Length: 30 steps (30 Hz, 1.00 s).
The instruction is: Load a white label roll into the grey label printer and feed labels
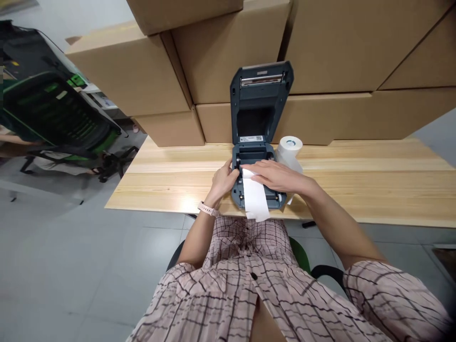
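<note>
A dark grey label printer (259,109) stands on the table with its lid raised. Inside its lower half lies a white paper roll (248,174), and the loose strip hangs over the printer's front edge. My right hand (272,175) covers most of this roll, its fingers wrapped over the top from the right. At the printer's left side, my left hand (225,178) grips the edge, thumb pressed against the inner side; some of its fingers are hidden. A second white roll (291,144) stands upright just right of the printer, with some paper hanging loose from it.
Large cardboard boxes (235,52) are stacked along the back of the wooden table (363,185), directly behind the raised lid. On the left, beyond the table's end, is a black and green office chair (60,114) with a person partly in view.
</note>
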Motion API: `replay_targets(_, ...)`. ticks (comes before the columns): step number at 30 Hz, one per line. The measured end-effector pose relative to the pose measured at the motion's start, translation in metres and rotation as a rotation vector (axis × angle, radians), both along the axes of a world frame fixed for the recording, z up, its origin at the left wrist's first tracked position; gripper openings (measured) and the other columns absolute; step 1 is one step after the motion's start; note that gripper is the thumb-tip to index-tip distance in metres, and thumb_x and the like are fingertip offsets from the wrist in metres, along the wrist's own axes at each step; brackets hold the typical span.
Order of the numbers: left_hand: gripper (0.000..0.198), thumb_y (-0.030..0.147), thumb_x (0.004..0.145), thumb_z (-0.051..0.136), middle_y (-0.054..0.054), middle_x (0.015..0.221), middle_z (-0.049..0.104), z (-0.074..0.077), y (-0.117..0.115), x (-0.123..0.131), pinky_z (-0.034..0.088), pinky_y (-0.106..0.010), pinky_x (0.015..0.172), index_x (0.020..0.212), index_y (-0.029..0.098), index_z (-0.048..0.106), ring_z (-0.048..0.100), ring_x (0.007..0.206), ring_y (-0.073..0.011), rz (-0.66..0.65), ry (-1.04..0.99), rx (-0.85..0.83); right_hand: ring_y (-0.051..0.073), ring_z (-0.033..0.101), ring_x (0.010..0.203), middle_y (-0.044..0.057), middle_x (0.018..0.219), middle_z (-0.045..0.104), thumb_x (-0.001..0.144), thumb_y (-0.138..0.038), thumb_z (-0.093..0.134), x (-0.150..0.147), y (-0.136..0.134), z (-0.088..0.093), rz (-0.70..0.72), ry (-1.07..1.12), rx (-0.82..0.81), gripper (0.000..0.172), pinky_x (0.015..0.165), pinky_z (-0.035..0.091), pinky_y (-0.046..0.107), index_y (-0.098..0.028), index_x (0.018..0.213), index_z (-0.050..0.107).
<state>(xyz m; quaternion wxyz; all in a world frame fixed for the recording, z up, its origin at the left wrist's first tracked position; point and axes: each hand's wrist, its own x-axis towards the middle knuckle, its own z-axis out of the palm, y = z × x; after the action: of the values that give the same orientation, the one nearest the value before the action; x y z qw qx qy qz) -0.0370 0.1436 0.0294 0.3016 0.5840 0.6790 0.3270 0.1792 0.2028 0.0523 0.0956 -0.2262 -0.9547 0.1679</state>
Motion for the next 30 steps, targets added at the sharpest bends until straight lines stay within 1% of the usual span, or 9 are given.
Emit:
replay_targets(4, 0.063, 0.038, 0.096, 0.051, -0.006, 0.084, 0.071, -0.002, -0.002, 0.002, 0.05, -0.037, 0.079, 0.155, 0.015, 0.054, 0.065, 0.082, -0.0254, 0.04, 0.033, 0.005, 0.033, 0.061, 0.125, 0.018, 0.135, 0.066, 0.112, -0.046, 0.03, 0.001, -0.003, -0.002, 0.021, 0.051, -0.104, 0.058, 0.106, 0.051, 0.054, -0.022, 0.162, 0.044)
replay_targets(7, 0.07, 0.04, 0.096, 0.055, -0.016, 0.122, 0.074, -0.007, -0.002, 0.002, 0.053, -0.043, 0.093, 0.161, 0.015, 0.045, 0.068, 0.105, -0.0284, 0.036, 0.001, 0.094, 0.034, 0.059, 0.132, 0.019, 0.14, 0.063, 0.111, -0.045, 0.029, 0.0, -0.003, -0.003, 0.01, 0.028, -0.159, 0.06, 0.11, 0.05, 0.055, -0.019, 0.164, 0.04)
replay_targets(10, 0.068, 0.036, 0.096, 0.056, -0.019, 0.152, 0.061, -0.012, 0.0, 0.001, 0.053, -0.046, 0.103, 0.161, 0.019, 0.043, 0.066, 0.121, -0.0296, -0.02, -0.07, 0.164, 0.034, 0.059, 0.134, 0.019, 0.143, 0.063, 0.111, -0.043, 0.03, 0.0, -0.003, -0.004, 0.013, 0.032, -0.154, 0.058, 0.11, 0.051, 0.055, -0.019, 0.163, 0.043)
replay_targets(15, 0.065, 0.033, 0.097, 0.056, -0.017, 0.151, 0.063, -0.015, 0.001, -0.001, 0.052, -0.049, 0.107, 0.16, 0.021, 0.044, 0.068, 0.12, -0.0291, -0.036, -0.088, 0.166, 0.032, 0.052, 0.142, 0.014, 0.152, 0.058, 0.107, -0.033, 0.046, -0.001, -0.008, -0.001, -0.016, 0.212, -0.029, 0.047, 0.118, 0.046, 0.056, -0.023, 0.152, 0.053)
replay_targets(19, 0.066, 0.034, 0.097, 0.057, -0.017, 0.151, 0.062, -0.015, 0.0, 0.0, 0.052, -0.048, 0.107, 0.161, 0.022, 0.044, 0.068, 0.119, -0.0289, -0.013, -0.096, 0.155, 0.031, 0.061, 0.118, 0.012, 0.126, 0.07, 0.105, -0.03, 0.054, 0.002, -0.021, 0.005, -0.09, 0.304, 0.096, 0.027, 0.102, 0.054, 0.053, -0.023, 0.126, 0.07)
replay_targets(22, 0.065, 0.035, 0.097, 0.057, -0.017, 0.151, 0.062, -0.016, 0.0, 0.001, 0.052, -0.048, 0.107, 0.16, 0.022, 0.044, 0.067, 0.12, -0.0289, -0.01, -0.102, 0.148, 0.028, 0.066, 0.104, 0.012, 0.114, 0.076, 0.11, -0.028, 0.046, 0.01, -0.043, 0.004, -0.064, 0.252, 0.14, 0.031, 0.09, 0.058, 0.047, -0.021, 0.112, 0.076)
replay_targets(24, 0.066, 0.034, 0.097, 0.057, -0.017, 0.152, 0.062, -0.016, 0.0, 0.001, 0.052, -0.048, 0.107, 0.16, 0.021, 0.044, 0.067, 0.121, -0.0288, -0.005, -0.111, 0.15, 0.028, 0.07, 0.112, 0.013, 0.124, 0.077, 0.111, -0.026, 0.044, 0.016, -0.063, 0.001, -0.072, 0.22, 0.183, 0.034, 0.094, 0.06, 0.047, -0.02, 0.119, 0.077)
replay_targets(27, 0.066, 0.035, 0.096, 0.058, -0.017, 0.153, 0.061, -0.016, 0.0, 0.002, 0.052, -0.047, 0.107, 0.16, 0.02, 0.045, 0.067, 0.121, -0.0288, 0.004, -0.134, 0.151, 0.03, 0.066, 0.133, 0.015, 0.144, 0.071, 0.11, -0.031, 0.049, 0.021, -0.091, -0.007, -0.131, 0.215, 0.288, 0.035, 0.11, 0.057, 0.053, -0.017, 0.135, 0.07)
replay_targets(30, 0.066, 0.037, 0.095, 0.06, -0.018, 0.152, 0.061, -0.014, -0.001, 0.002, 0.052, -0.048, 0.107, 0.158, 0.02, 0.047, 0.067, 0.121, -0.0297, 0.011, -0.139, 0.147, 0.031, 0.065, 0.137, 0.017, 0.148, 0.068, 0.11, -0.04, 0.052, 0.022, -0.108, -0.015, -0.181, 0.231, 0.355, 0.042, 0.117, 0.053, 0.057, -0.014, 0.14, 0.066)
